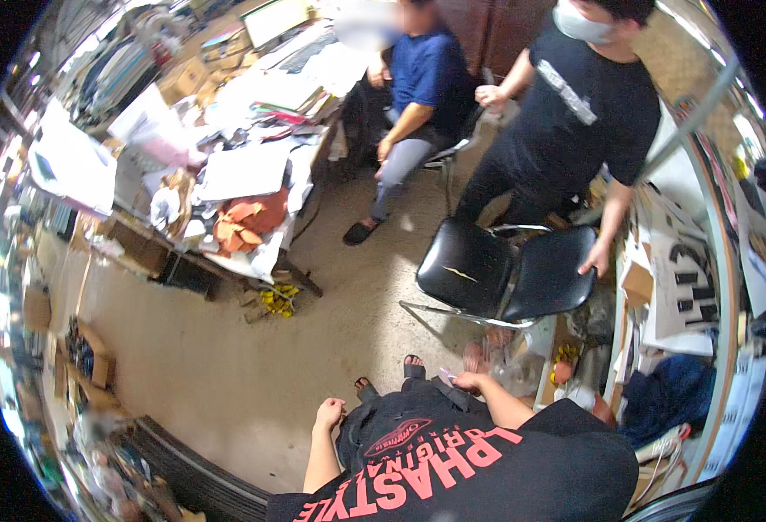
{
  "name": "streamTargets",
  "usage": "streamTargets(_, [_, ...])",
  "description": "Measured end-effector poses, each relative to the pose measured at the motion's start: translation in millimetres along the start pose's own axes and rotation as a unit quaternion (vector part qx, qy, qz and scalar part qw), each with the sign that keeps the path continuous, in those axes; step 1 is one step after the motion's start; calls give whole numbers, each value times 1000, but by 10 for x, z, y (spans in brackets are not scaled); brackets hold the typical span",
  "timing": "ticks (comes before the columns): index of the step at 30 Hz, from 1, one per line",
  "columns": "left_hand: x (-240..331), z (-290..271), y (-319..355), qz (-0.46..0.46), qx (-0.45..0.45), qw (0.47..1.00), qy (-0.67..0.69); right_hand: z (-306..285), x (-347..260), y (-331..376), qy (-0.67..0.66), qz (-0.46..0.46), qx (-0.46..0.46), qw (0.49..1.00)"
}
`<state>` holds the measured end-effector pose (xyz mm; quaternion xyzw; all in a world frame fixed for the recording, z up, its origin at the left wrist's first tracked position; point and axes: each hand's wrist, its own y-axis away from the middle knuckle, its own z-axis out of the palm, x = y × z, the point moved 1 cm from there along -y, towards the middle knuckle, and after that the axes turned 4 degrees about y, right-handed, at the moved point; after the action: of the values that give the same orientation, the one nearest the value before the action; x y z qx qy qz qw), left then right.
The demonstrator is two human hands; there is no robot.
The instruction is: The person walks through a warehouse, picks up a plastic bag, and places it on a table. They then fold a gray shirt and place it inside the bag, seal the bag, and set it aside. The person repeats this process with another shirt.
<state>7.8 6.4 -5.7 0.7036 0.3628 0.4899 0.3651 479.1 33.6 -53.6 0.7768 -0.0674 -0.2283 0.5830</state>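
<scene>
A wide stretch of bare, mottled concrete floor (217, 374) is seen across the middle of the view. Along its upper left a long bench (226, 174) is buried under loose white paper sheets, cardboard boxes and a crumpled orange cloth (248, 222). 2 other people are seen at the top: 1 seated in a blue shirt (422, 74), and 1 standing in a black shirt (583, 113), whose hand (598, 258) is laid on the backrest of a black chair (500, 274). That chair is padded in glossy, smooth vinyl, with rounded cushions carried on a thin chrome tube frame.

The wearer's own torso is seen at the lower edge in a black shirt with red lettering (452, 474), and dark trousers with sandalled feet are seen just above it.

The left hand (328, 414) is curled into a loose fist with nothing visible inside it, and it is rested at the left knee. The right hand (467, 381) is held out over the right knee with its fingers drawn together; whether anything is pinched in its grip cannot be told. A crinkled, transparent plastic bag (509, 365) lies on the floor just beside that hand, below the chair's seat.
</scene>
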Motion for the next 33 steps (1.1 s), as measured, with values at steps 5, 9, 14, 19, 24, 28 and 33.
streamTargets(5, [-1,71,280,108,20,974,199,-397,-237,-193,40,36,-38,998])
streamTargets(9, [-328,-185,646,38,56,979,191,-616,-853,-107,59,23,2,998])
streamTargets(14, [-1213,-718,931,-130,54,990,-23,-380,-1793,-98,5,17,20,1000])
streamTargets(19, [-2543,-1192,1261,-180,-61,956,223,350,-2551,-399,100,19,-24,995])
streamTargets(24, [-3115,-1538,2044,132,-29,917,375,1106,-3258,-1006,260,-115,-16,958])
streamTargets(28, [-2394,-1899,2382,169,65,916,359,1209,-4027,-1092,157,-214,5,964])
streamTargets(33, [-1984,-2452,2134,146,80,913,373,1130,-4904,-1203,183,-160,15,970])
